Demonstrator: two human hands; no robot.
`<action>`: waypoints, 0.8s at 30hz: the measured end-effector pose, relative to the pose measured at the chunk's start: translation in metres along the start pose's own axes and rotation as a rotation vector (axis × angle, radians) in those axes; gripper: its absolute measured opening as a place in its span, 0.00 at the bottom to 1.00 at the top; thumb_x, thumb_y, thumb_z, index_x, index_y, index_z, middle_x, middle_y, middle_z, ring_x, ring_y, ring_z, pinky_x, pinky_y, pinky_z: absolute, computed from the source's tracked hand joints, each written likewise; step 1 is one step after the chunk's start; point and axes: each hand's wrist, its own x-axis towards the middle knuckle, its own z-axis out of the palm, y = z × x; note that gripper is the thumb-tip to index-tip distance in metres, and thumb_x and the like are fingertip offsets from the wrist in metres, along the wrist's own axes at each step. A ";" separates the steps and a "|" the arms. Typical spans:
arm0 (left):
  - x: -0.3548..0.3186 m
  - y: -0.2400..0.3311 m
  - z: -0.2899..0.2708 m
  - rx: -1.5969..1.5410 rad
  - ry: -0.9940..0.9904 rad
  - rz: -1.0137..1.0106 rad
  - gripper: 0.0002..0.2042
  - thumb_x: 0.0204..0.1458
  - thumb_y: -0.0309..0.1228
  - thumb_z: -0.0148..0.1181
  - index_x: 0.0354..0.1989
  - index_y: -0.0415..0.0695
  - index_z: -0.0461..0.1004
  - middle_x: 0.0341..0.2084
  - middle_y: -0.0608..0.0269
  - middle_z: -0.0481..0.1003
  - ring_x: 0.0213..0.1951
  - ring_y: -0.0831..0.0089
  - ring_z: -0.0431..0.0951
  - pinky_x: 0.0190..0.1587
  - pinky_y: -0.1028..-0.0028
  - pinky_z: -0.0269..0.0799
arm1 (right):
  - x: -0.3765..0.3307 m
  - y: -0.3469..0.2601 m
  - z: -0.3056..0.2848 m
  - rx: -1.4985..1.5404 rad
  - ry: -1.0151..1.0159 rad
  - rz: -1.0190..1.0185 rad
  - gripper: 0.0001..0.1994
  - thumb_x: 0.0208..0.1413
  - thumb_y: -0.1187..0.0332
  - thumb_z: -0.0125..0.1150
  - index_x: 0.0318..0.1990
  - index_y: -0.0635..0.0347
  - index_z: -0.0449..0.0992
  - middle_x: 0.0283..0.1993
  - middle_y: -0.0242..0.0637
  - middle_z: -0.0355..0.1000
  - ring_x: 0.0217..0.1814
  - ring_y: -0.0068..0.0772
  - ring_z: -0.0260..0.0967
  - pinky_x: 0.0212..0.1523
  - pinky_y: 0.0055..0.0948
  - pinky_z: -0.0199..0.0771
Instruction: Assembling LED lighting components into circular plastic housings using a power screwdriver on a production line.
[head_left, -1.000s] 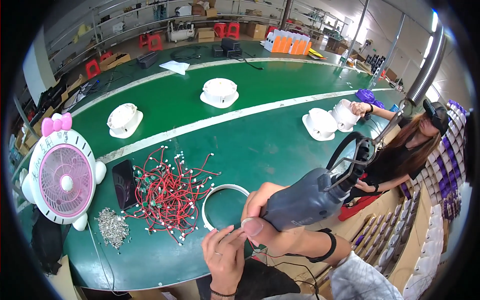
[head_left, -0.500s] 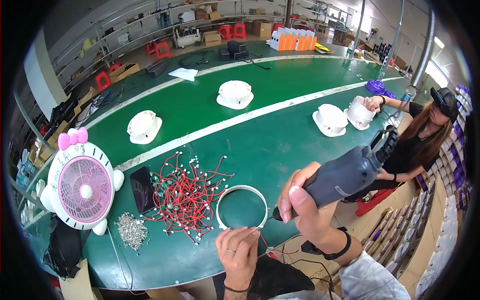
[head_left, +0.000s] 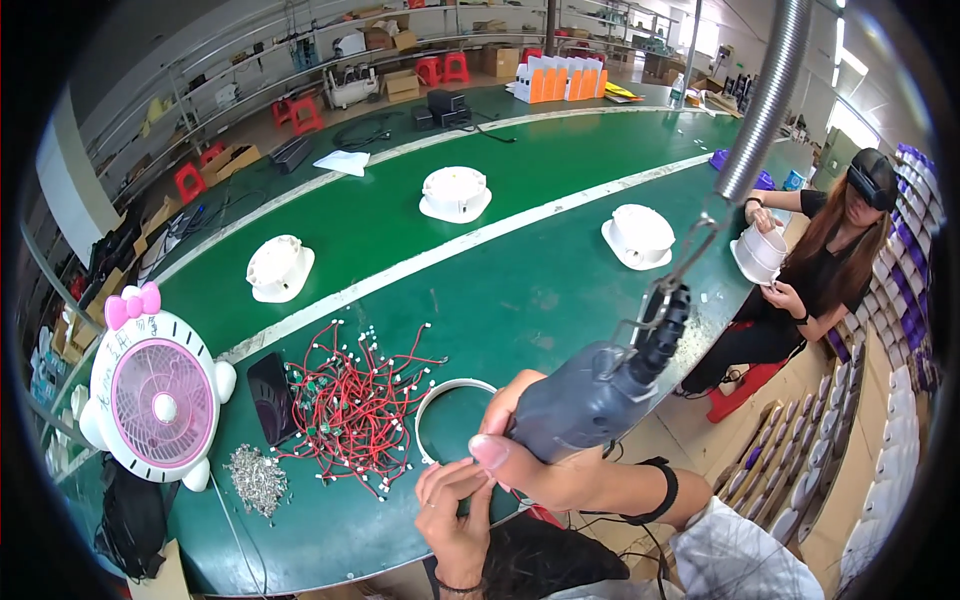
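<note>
My right hand (head_left: 545,475) is wrapped round a dark electric screwdriver (head_left: 588,402), which tilts with its cable end up and hangs from a coil spring (head_left: 765,95). Its tip is hidden behind my hands. At the near rim of a thin white ring (head_left: 421,425), the fingers of my left hand (head_left: 455,520) are pinched together on it, close beside my right thumb. The ring's right side is covered by my right hand. Left of the ring spreads a tangle of red wires (head_left: 350,415) with white connectors and small green boards.
Loose screws (head_left: 257,482) lie in a pile near a black phone (head_left: 272,400) and a pink-and-white fan (head_left: 165,405). White round housings (head_left: 455,194) stand farther back on the green table. At the right, a co-worker (head_left: 845,240) holds another white housing (head_left: 760,254).
The screwdriver has moved left and lower toward my left hand, tilting more upright. The spring has come into view. The co-worker has raised a housing off the table.
</note>
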 end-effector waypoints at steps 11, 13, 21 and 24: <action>-0.001 -0.003 0.000 0.027 -0.003 0.017 0.10 0.42 0.19 0.74 0.31 0.41 0.78 0.34 0.59 0.83 0.43 0.59 0.82 0.57 0.56 0.69 | 0.005 0.004 0.004 -0.090 0.018 -0.024 0.07 0.55 0.77 0.70 0.32 0.63 0.75 0.29 0.32 0.73 0.25 0.18 0.67 0.24 0.22 0.65; 0.000 -0.001 -0.001 0.041 0.001 0.016 0.10 0.42 0.19 0.75 0.31 0.41 0.78 0.34 0.59 0.83 0.43 0.59 0.82 0.58 0.56 0.69 | 0.006 0.002 0.005 -0.075 -0.001 0.018 0.07 0.55 0.77 0.70 0.32 0.63 0.75 0.30 0.32 0.73 0.25 0.18 0.67 0.24 0.22 0.65; -0.006 -0.007 -0.001 0.039 -0.019 -0.029 0.11 0.41 0.18 0.75 0.30 0.40 0.77 0.35 0.54 0.82 0.44 0.54 0.82 0.59 0.55 0.69 | 0.009 0.000 0.005 -0.122 -0.046 0.005 0.08 0.55 0.75 0.71 0.33 0.62 0.75 0.30 0.31 0.73 0.28 0.19 0.68 0.26 0.23 0.66; -0.010 -0.013 -0.004 0.065 -0.028 -0.015 0.11 0.40 0.18 0.74 0.33 0.38 0.79 0.35 0.52 0.81 0.44 0.52 0.81 0.58 0.55 0.69 | 0.011 0.009 0.004 -0.109 -0.095 -0.012 0.07 0.55 0.74 0.72 0.35 0.64 0.76 0.28 0.31 0.75 0.26 0.19 0.70 0.26 0.23 0.67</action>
